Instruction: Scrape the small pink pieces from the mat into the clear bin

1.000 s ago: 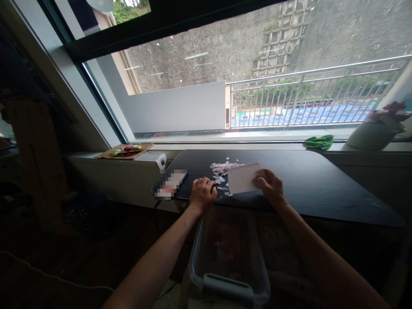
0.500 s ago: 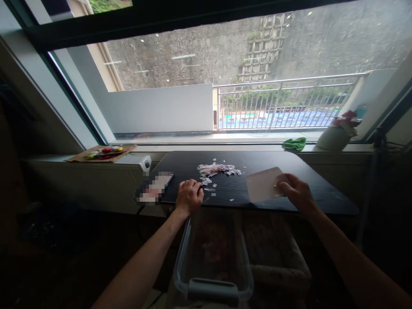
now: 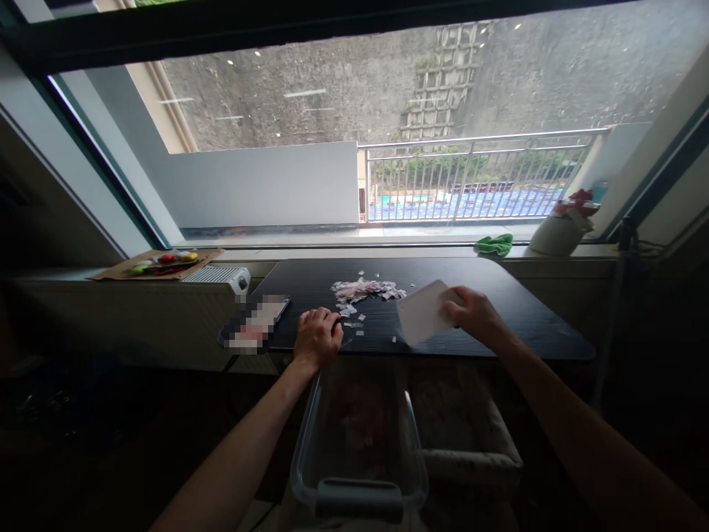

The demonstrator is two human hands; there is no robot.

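My right hand (image 3: 473, 314) pinches a pale, thin rectangular card (image 3: 424, 312), tilted above the dark tabletop (image 3: 498, 295). To the card's left lies a heap of small pale paper scraps (image 3: 365, 290), with several loose ones scattered in front of it. My left hand (image 3: 318, 336) is at the table's front edge, its fingers curled over; what they hold, if anything, is hidden. Below the edge, between my forearms, stands an open clear plastic bin (image 3: 299, 458) with dim pinkish contents.
A phone with a blurred screen (image 3: 258, 325) lies at the table's left edge. Beside the table is a radiator (image 3: 166, 318). A green cloth (image 3: 495, 244) and a whitish pot (image 3: 559, 233) sit on the sill. A fabric-covered box (image 3: 470, 458) stands right of the bin.
My right hand has moved the card left, closer to the paper scraps, and the card is tilted differently. My left hand stays at the table edge. The whole view has shifted slightly.
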